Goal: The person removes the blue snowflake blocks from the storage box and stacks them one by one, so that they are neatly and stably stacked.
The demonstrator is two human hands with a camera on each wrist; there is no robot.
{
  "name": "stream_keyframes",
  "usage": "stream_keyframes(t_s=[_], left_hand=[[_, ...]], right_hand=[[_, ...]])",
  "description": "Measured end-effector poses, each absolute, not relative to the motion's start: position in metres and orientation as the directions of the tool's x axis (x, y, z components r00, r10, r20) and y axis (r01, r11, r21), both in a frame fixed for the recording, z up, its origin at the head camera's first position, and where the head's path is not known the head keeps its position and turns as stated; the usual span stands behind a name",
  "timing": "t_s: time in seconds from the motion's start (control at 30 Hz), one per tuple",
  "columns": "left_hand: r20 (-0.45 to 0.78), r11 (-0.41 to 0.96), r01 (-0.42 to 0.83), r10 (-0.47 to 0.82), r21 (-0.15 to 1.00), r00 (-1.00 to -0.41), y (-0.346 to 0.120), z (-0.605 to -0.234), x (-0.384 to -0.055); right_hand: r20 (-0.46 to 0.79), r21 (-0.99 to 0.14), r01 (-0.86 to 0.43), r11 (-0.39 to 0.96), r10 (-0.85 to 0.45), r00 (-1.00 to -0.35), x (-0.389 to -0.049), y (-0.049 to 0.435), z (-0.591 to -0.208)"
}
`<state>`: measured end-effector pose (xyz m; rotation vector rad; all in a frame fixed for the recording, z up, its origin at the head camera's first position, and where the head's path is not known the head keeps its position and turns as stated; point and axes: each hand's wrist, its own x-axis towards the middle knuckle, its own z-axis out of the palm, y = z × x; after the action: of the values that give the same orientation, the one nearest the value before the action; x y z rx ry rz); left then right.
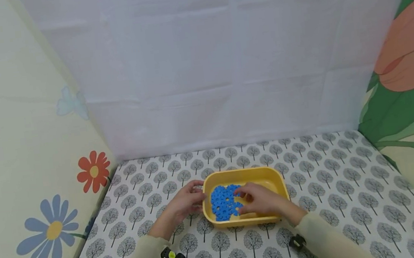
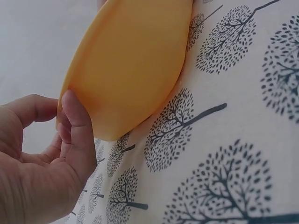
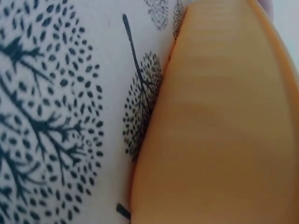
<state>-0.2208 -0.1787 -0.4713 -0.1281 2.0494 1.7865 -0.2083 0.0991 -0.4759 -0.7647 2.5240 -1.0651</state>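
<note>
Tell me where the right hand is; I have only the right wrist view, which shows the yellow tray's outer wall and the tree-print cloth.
Observer: The right hand is over the inside of the yellow tray.
Operator: Describe what's in there.
Observer: Blue snowflake-shaped pieces, clustered toward the left end.
Operator: Account for the other hand too.
Observer: The left hand has its fingers at the tray's left end, touching it.

Left hand [image 1: 185, 200] pinching; right hand [image 1: 261, 199] curved, thumb [image 1: 244, 210] apart
</note>
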Motion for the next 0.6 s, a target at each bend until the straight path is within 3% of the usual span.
stream_keyframes(t_s=[0.6], left_hand=[[-0.381,0.132,-0.36,0.227,0.924,-0.896,-0.1785,-0.4737,-0.2226]], right_hand=[[-0.082,-0.605,-0.418,0.678,-0.575,-0.814,-0.2092,0.0904,-0.4817]])
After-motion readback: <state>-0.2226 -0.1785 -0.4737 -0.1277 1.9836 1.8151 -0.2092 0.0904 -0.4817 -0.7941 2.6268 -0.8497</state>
